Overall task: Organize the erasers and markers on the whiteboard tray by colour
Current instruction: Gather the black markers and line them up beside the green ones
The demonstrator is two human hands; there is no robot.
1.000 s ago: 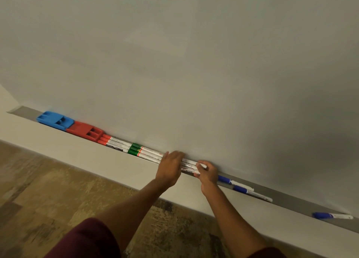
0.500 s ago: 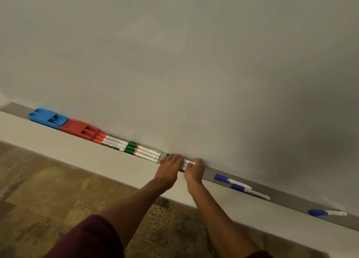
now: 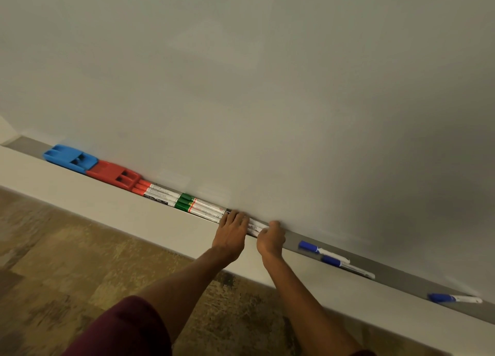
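On the grey whiteboard tray (image 3: 396, 275) a blue eraser (image 3: 70, 158) lies far left, with a red eraser (image 3: 113, 177) touching its right end. Red-capped markers (image 3: 158, 192) follow, then green-capped markers (image 3: 199, 207). My left hand (image 3: 232, 228) and my right hand (image 3: 271, 238) press on a bundle of white-barrelled markers (image 3: 254, 227) just right of the green ones; their caps are hidden under my left hand. Two blue-capped markers (image 3: 328, 256) lie further right, and a third blue-capped marker (image 3: 454, 298) lies far right.
The whiteboard (image 3: 267, 87) rises behind the tray. A pale ledge (image 3: 134, 211) runs along the tray's front. Below it is mottled brown floor (image 3: 53, 262). Bare grey tray shows between my right hand and the blue-capped markers.
Both hands slid the bundle of markers left along the tray until it sits against the green ones. My right hand closed in toward my left hand.
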